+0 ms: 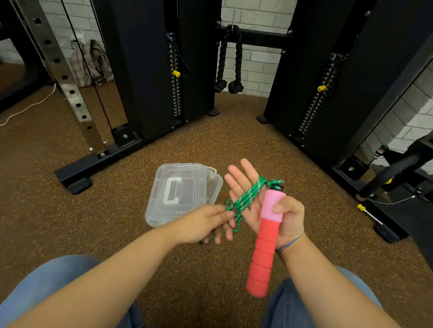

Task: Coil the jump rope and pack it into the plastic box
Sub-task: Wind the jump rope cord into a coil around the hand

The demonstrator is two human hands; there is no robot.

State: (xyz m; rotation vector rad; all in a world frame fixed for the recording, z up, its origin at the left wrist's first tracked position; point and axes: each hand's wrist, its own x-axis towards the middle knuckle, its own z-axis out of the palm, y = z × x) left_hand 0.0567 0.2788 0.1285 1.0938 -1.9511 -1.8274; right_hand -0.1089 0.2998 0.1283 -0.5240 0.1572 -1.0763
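My right hand is palm up with its fingers straight, and its thumb clamps the pink and red foam handle of the jump rope against the palm. Several turns of the green cord lie wound across that palm. My left hand pinches the cord just left of the coil, and a loose end hangs below its fingers. The clear plastic box lies on the floor behind my left hand, its lid with a moulded handle on top and sitting slightly askew.
I sit on speckled brown rubber flooring, my knees in blue jeans at the bottom edge. Black cable machine columns stand left and right ahead. A black triceps rope hangs between them. A white cable trails at the left.
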